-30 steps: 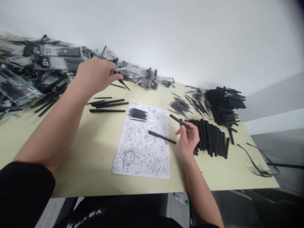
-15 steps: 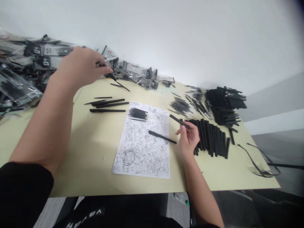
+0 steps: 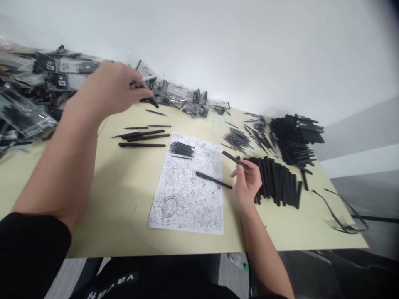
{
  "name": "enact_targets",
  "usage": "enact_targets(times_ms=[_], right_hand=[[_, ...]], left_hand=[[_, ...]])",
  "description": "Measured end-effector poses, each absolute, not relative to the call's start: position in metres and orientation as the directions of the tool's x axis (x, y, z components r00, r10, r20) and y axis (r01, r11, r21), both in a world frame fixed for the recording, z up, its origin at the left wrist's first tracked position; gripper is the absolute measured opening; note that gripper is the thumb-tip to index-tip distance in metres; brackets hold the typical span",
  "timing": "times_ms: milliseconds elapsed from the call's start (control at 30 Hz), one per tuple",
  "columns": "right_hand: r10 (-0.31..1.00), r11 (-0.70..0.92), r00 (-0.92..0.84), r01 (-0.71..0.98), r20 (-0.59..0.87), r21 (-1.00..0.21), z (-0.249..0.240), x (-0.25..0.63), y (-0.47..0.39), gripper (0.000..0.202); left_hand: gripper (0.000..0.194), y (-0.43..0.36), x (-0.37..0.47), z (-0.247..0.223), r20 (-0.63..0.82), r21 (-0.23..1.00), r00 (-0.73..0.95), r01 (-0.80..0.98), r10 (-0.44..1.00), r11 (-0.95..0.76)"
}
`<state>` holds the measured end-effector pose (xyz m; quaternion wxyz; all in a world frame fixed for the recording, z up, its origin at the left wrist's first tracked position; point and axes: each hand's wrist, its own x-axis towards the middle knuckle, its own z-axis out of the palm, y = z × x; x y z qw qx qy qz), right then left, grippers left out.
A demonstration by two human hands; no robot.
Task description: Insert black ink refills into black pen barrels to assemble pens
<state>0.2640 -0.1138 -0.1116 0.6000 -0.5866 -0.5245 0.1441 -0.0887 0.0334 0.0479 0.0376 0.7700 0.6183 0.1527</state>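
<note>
My left hand is closed on a black pen barrel, held above the table at its back left. A thin pale stick juts out by the same fingers; whether they hold it I cannot tell. Below lie thin refills and several black pens. My right hand is closed on a black pen, pointing up and left. Near it another black pen lies across the edge of a scribbled sheet of paper. A bunch of refills rests on the paper's top.
A heap of clear packets covers the back left, with more packets along the wall. Right of the paper are loose refills, a row of black pens and a pen stack. Glasses lie at the right edge.
The thin refill that stuck out of the pen barrel in my left hand now lies on the table below. My left hand has shifted slightly right. My right hand is unchanged.
</note>
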Motion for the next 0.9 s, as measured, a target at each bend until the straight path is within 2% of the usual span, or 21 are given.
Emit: enact_targets(times_ms=[167, 267, 367, 533, 900], right_hand=[[0.802, 0.251, 0.405, 0.438, 0.439, -0.863, -0.111, 0.264, -0.115, 0.019], [0.812, 0.256, 0.394, 0.423, 0.431, -0.869, -0.110, 0.264, -0.115, 0.020], [0.827, 0.264, 0.366, 0.416, 0.426, -0.870, -0.110, 0.264, -0.115, 0.020], [0.850, 0.326, 0.268, 0.406, 0.452, -0.854, -0.111, 0.264, -0.117, 0.017], [0.822, 0.480, 0.094, 0.416, 0.562, -0.772, -0.110, 0.264, -0.121, 0.015]], left_hand=[[0.040, 0.030, -0.053, 0.031, 0.093, 0.362, 0.444, 0.819, 0.891, -0.445], [0.034, 0.020, -0.028, 0.016, 0.043, 0.423, 0.647, 0.678, 0.761, -0.601], [0.029, 0.006, -0.009, 0.004, -0.011, 0.511, 0.759, 0.563, 0.650, -0.649], [0.025, -0.011, 0.005, -0.004, -0.122, 0.511, 0.804, 0.553, 0.582, -0.658], [0.020, -0.022, 0.015, -0.012, -0.199, 0.436, 0.783, 0.609, 0.590, -0.662]])
